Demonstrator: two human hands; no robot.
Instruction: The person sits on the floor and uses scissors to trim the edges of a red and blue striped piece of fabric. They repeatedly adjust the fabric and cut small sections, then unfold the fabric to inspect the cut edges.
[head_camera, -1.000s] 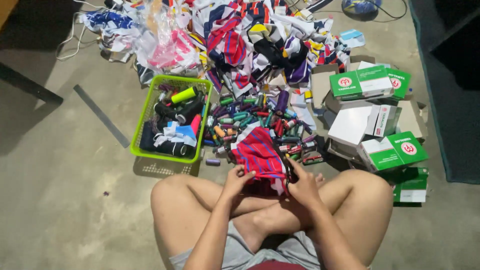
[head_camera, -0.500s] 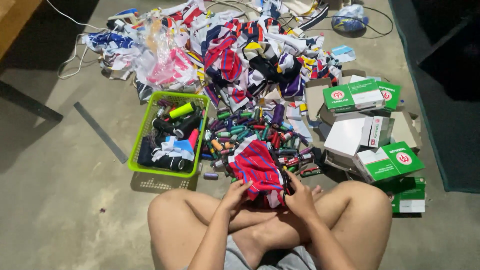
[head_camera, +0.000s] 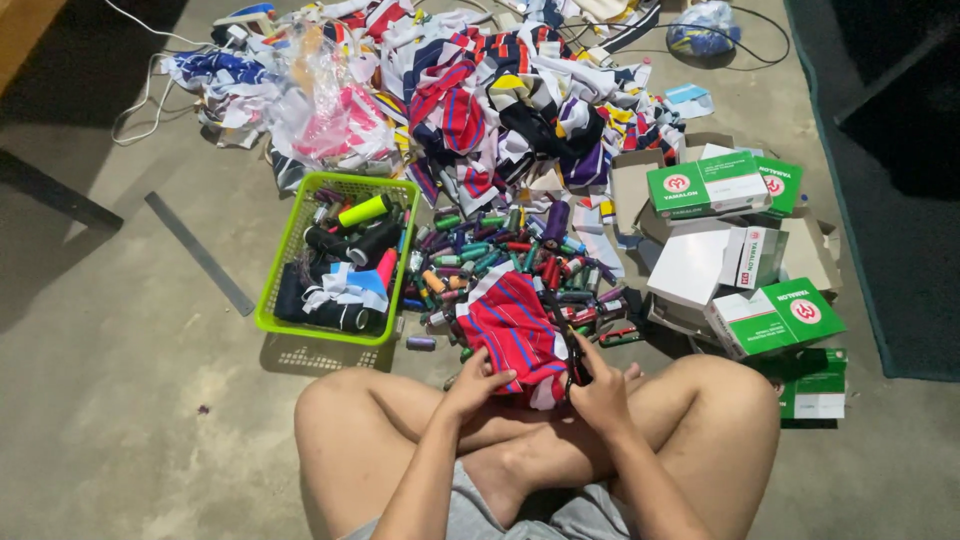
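Seated cross-legged on the concrete floor (head_camera: 120, 400), working just in front of the green basket (head_camera: 290, 262). Left hand (head_camera: 478, 383) closed on the lower edge of a red cloth with blue stripes (head_camera: 515, 330), fingers curled over the fabric. Right hand (head_camera: 600, 392) wrapped around the dark handles of a pair of scissors (head_camera: 568, 345), blades pointing up along the cloth's right edge; whether open or shut, cannot tell. Cloth held up over the lap, just right of the basket's near corner, touching both hands. Beyond it, right of the basket, a scatter of thread spools (head_camera: 500, 255) in many colours lying on the floor. Inside the basket, dark rolls, a yellow-green spool and a scrap of white and blue. Behind the basket, a big heap of fabric scraps (head_camera: 480, 100). Well right of the basket, green and white cardboard boxes (head_camera: 740, 250), stacked and tilted.
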